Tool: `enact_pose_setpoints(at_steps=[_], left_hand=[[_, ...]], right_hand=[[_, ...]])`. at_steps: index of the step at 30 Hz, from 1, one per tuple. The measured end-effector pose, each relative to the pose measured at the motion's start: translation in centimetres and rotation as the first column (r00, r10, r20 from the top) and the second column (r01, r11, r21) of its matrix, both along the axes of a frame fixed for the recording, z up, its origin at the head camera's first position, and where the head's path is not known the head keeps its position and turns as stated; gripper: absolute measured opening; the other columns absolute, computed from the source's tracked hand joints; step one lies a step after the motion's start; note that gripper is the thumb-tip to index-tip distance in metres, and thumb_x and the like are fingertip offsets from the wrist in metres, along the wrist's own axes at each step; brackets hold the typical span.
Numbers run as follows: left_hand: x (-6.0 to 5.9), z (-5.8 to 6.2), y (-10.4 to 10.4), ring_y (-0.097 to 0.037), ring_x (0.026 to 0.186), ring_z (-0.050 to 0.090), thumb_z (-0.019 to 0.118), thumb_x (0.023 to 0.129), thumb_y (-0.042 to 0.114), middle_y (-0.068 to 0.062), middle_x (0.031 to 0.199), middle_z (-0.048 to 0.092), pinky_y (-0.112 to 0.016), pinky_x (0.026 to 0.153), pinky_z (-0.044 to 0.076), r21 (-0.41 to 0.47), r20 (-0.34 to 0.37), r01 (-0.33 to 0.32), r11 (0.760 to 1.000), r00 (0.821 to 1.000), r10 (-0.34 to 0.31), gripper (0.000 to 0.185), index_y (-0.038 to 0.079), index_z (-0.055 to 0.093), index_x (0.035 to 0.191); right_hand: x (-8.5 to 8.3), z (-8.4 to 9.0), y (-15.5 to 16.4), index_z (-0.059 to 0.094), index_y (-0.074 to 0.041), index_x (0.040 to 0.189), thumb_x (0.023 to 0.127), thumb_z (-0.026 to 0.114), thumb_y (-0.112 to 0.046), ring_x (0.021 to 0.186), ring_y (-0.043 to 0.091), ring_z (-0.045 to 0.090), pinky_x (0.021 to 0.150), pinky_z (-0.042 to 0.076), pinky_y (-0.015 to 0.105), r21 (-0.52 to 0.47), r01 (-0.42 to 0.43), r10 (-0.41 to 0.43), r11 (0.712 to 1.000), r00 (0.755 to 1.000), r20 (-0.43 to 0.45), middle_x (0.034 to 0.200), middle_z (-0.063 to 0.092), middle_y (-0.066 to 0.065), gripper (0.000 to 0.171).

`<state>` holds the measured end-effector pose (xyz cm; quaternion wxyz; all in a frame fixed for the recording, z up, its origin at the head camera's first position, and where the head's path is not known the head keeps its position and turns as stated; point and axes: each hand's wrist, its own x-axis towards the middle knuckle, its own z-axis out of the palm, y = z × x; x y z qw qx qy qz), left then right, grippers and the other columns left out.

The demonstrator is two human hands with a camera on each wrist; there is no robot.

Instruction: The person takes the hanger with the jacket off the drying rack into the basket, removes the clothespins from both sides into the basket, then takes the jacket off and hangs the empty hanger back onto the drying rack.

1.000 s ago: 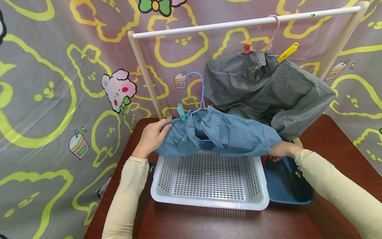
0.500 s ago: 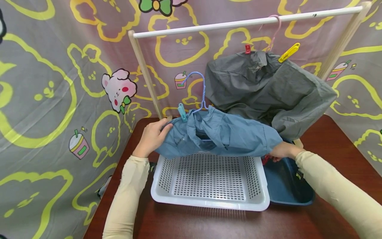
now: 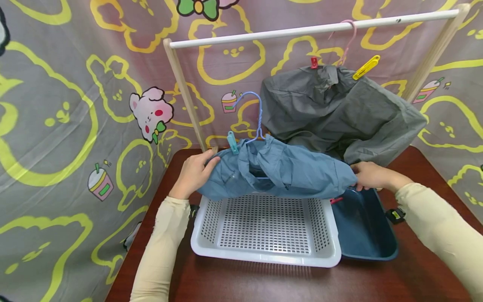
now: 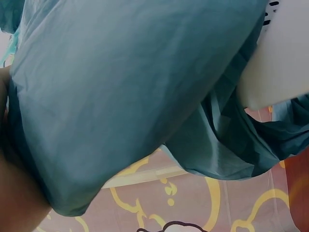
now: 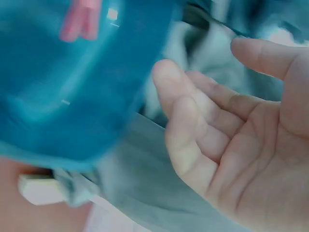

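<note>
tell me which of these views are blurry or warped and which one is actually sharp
Head view: sharp and evenly lit, but wide-angle, so the white rail bows. Left wrist view: too close, the blue garment fills it, soft and dim. Right wrist view: blurred all over; the right hand is fairly clear, the blue bin and pink clip are smeared.

blue shirt (image 3: 279, 174), grey shirt (image 3: 336, 109), white basket (image 3: 264, 251), dark blue tub (image 3: 362, 235), cartoon-print curtain (image 3: 56, 105) in grey, yellow and pink
</note>
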<state>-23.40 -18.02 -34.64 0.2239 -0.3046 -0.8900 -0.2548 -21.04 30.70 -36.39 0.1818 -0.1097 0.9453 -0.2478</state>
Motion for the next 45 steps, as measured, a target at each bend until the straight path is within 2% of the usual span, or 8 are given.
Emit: enact_pose_setpoints(at_steps=[4,6,13,23,32,38,42,45], left_hand=[[0.1,0.0,0.1,-0.020,0.054,0.051,0.057,0.096,0.020,-0.002,0.058,0.046,-0.039,0.056,0.042,-0.012,-0.005,-0.016,1.000,1.000,0.016,0.024,0.004,0.064,0.112],[0.1,0.0,0.1,-0.021,0.057,0.054,0.057,0.096,0.019,-0.004,0.061,0.051,-0.040,0.057,0.043,-0.021,-0.007,-0.022,1.000,1.000,0.022,0.024,0.004,0.064,0.113],[0.1,0.3,0.5,-0.017,0.047,0.039,0.053,0.099,0.022,0.000,0.055,0.033,-0.034,0.048,0.032,-0.072,0.022,-0.020,0.997,1.000,0.021,0.014,0.009,0.055,0.095],[0.2,0.7,0.9,-0.015,0.046,0.035,0.051,0.099,0.021,0.001,0.058,0.032,-0.032,0.046,0.028,-0.093,0.034,-0.006,0.996,0.999,0.009,0.016,0.011,0.049,0.087],[0.3,0.6,1.2,-0.014,0.047,0.036,0.053,0.099,0.021,0.001,0.058,0.033,-0.032,0.047,0.029,-0.099,0.037,-0.002,0.995,0.999,0.006,0.014,0.011,0.051,0.089],[0.2,0.6,1.4,-0.014,0.047,0.037,0.052,0.099,0.020,0.001,0.058,0.035,-0.032,0.047,0.030,-0.105,0.056,0.010,0.994,0.998,-0.004,0.013,0.010,0.054,0.092],[0.1,0.5,1.3,-0.013,0.046,0.037,0.051,0.099,0.021,0.001,0.057,0.036,-0.031,0.046,0.030,-0.113,0.057,0.014,0.993,0.998,-0.008,0.012,0.011,0.056,0.094],[0.1,0.4,1.3,-0.013,0.046,0.038,0.051,0.099,0.020,0.001,0.057,0.036,-0.032,0.045,0.031,-0.103,0.054,0.021,0.994,0.998,-0.015,0.011,0.010,0.057,0.096]], right_hand=[[0.2,2.6,0.5,0.057,0.008,0.113,0.099,0.049,-0.031,0.070,0.017,0.061,0.062,0.048,0.036,0.013,0.009,-0.008,1.000,0.996,-0.086,0.083,0.066,0.006,0.042],[0.3,3.9,0.5,0.059,0.004,0.112,0.100,0.048,-0.034,0.073,0.017,0.061,0.063,0.048,0.036,0.017,0.030,-0.028,0.999,0.991,-0.129,0.086,0.065,0.006,0.042],[1.1,8.0,-1.2,0.062,-0.005,0.105,0.097,0.048,-0.044,0.075,0.023,0.055,0.063,0.041,0.036,-0.039,0.109,-0.116,0.993,0.953,-0.279,0.081,0.061,0.005,0.042],[1.8,10.8,-7.7,0.067,-0.011,0.098,0.096,0.056,-0.032,0.068,0.021,0.054,0.058,0.042,0.032,-0.191,0.016,-0.104,0.982,0.883,-0.458,0.080,0.061,0.005,0.024],[0.9,11.6,-14.4,0.067,-0.009,0.100,0.093,0.062,-0.019,0.074,0.014,0.056,0.065,0.045,0.036,-0.217,-0.212,0.064,0.953,0.839,-0.540,0.087,0.064,0.001,0.013],[0.3,12.1,-18.2,0.065,-0.006,0.109,0.092,0.062,-0.013,0.077,0.014,0.058,0.067,0.047,0.034,-0.194,-0.343,0.169,0.919,0.787,-0.593,0.095,0.064,0.004,0.018],[0.0,12.3,-20.7,0.056,-0.004,0.125,0.095,0.059,-0.017,0.100,0.021,0.058,0.080,0.047,0.036,-0.106,-0.388,0.264,0.915,0.778,-0.570,0.118,0.058,0.010,0.033],[-0.6,12.2,-22.2,0.045,-0.006,0.137,0.097,0.055,-0.022,0.115,0.023,0.051,0.091,0.042,0.038,-0.049,-0.394,0.314,0.918,0.796,-0.517,0.133,0.049,0.011,0.044]])
